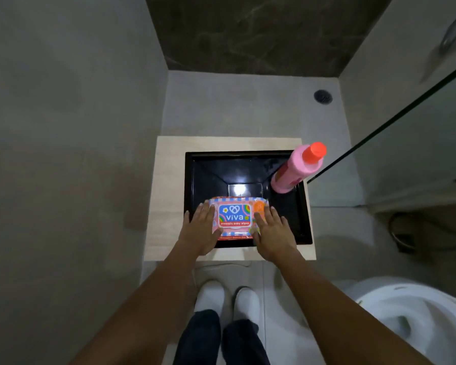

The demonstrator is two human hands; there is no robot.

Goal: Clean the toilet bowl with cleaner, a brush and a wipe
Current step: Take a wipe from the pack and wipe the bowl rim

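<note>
A pink pack of baby wipes [234, 218] lies at the near edge of a black basin [295, 222] set in a pale wooden counter [166, 196]. My left hand [202, 233] rests flat on the pack's left end with straight fingers. My right hand [273, 234] lies flat on its right end, fingers spread. A pink cleaner bottle [298, 168] with a red cap stands at the basin's far right corner. The white toilet bowl [416, 320] shows at the bottom right. No brush is in view.
A glass partition [406, 143] runs along the right side of the counter. A round floor drain [323, 96] sits beyond it. Grey walls close in on the left. My white shoes [227, 301] stand on the floor before the counter.
</note>
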